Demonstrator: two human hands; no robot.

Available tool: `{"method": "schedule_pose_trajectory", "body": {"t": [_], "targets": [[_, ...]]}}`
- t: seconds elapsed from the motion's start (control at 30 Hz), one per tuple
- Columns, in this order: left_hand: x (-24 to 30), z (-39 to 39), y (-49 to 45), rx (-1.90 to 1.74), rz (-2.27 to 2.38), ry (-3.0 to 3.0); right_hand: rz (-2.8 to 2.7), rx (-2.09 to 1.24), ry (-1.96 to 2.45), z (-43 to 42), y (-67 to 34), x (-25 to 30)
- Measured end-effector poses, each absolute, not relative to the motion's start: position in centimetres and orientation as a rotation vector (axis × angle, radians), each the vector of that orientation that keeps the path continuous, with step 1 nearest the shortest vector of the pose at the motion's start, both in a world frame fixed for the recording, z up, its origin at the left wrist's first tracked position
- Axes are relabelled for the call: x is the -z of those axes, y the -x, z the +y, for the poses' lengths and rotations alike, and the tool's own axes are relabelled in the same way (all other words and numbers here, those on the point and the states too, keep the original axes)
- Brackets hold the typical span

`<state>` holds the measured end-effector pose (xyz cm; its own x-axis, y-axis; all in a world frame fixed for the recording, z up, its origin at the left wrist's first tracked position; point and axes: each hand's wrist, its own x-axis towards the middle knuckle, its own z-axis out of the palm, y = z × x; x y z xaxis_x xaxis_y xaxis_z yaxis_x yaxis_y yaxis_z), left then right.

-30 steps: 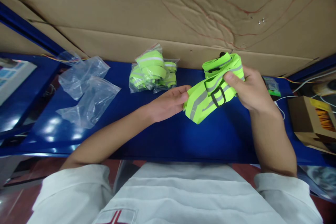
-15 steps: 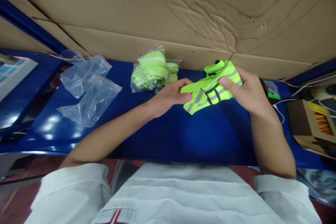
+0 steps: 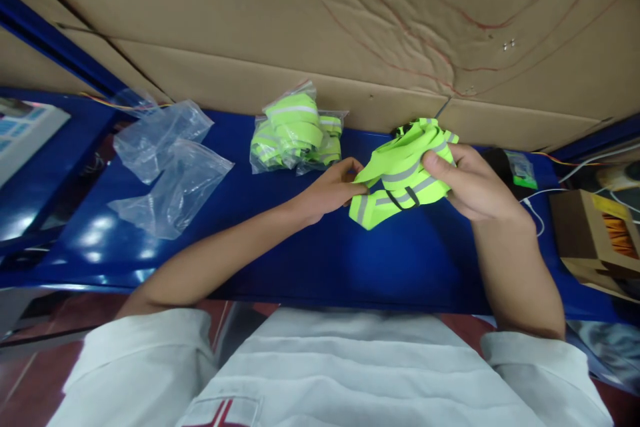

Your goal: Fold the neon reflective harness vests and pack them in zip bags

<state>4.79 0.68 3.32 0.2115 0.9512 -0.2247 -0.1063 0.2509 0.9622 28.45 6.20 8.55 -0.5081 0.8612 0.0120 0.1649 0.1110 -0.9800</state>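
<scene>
A neon yellow-green reflective strap (image 3: pixel 405 163) with grey stripes and a black buckle is bunched in folds above the blue table. My right hand (image 3: pixel 480 180) grips the bundle from the right, thumb pressed on top. My left hand (image 3: pixel 333 192) pinches a fold at the bundle's left end, with part of its fingers hidden behind the strap. The black slider shows on the lower band, between the two hands. Left of the bundle lie clear zip bags of similar rolled straps (image 3: pixel 295 130), close beyond my left hand.
Loose clear plastic bags (image 3: pixel 175 187) lie on the left of the blue table (image 3: pixel 300 260). An open cardboard box (image 3: pixel 585 233) stands at the right edge, beside white cables (image 3: pixel 543 213). A small bag with a green item (image 3: pixel 523 173) lies behind my right wrist. Cardboard (image 3: pixel 240 20) walls the back.
The left end of the strap has opened into a loop and its folds have shifted. The buckle has turned and sits lower. My left hand has moved slightly, still pinching.
</scene>
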Motion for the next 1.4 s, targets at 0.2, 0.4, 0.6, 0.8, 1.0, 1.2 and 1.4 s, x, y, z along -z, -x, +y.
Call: {"method": "schedule_pose_trajectory", "body": {"t": [0.2, 0.4, 0.6, 0.8, 1.0, 1.2, 1.4], "targets": [[-2.0, 0.5, -5.2, -0.919, 0.712, -0.922, -1.613, -1.620, 1.018, 6.7, -27.6, -8.6], [-2.5, 0.3, -4.9, -1.096, 0.683, -0.808, -1.544, -1.516, 0.978, 7.0, -27.8, -8.8], [-2.8, 0.7, -4.8, -1.170, 0.919, -0.758, -1.681, -1.298, 1.034, 7.5, -28.0, -7.9], [-2.1, 1.0, -4.9, -1.052, 1.062, -0.727, -1.774, -1.122, 1.043, 7.6, -27.9, -7.2], [-3.1, 1.7, -3.5, -1.231, 0.802, -0.933, -1.955, -1.073, 1.007, 7.4, -28.2, -7.8], [-3.5, 2.1, -2.8, -1.046, 0.705, -1.239, -2.112, -1.104, 0.843, 6.3, -27.3, -8.6], [-3.3, 0.9, -3.7, -0.626, 0.970, -1.304, -2.145, -1.049, 0.823, 5.2, -26.7, -9.2]]}}
